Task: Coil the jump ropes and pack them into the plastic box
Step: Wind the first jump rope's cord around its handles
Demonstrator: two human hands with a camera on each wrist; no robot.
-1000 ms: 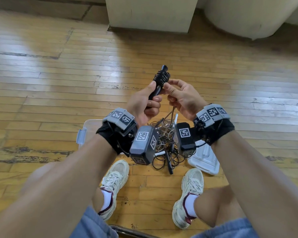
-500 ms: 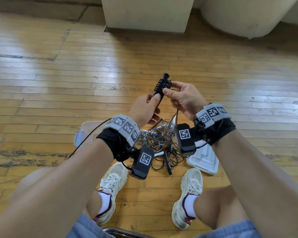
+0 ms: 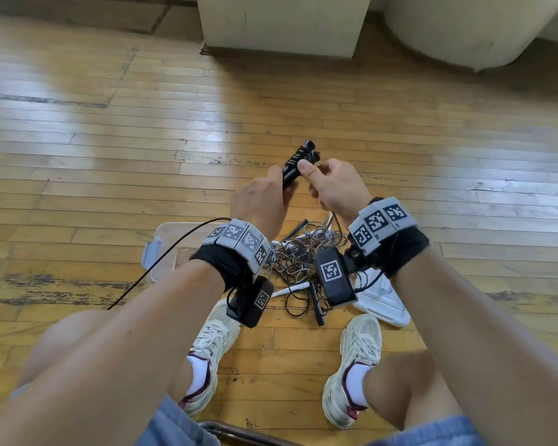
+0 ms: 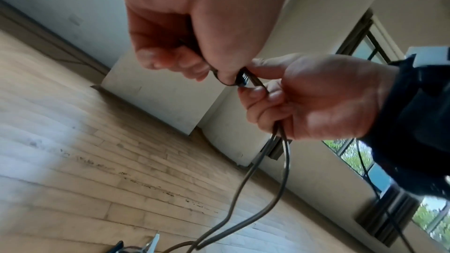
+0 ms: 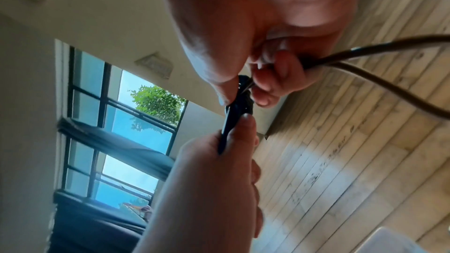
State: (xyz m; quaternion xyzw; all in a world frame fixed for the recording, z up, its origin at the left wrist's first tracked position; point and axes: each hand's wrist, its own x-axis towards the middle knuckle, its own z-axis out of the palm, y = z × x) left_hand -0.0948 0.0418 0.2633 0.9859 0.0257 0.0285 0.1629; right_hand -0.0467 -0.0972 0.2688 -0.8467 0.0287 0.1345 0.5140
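Gripping the black handles (image 3: 298, 164), the left hand (image 3: 258, 204) curls round them while the right hand (image 3: 332, 188) pinches the cord (image 4: 263, 161) just beside. Below the fingers, tangled ropes (image 3: 300, 259) lie beside the plastic box (image 3: 161, 249); coiling seems barely begun, packing undone.

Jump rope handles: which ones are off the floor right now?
The black handles, held side by side in the left hand with the right hand pinching beside them. The white handle and another black handle lie in the floor tangle.
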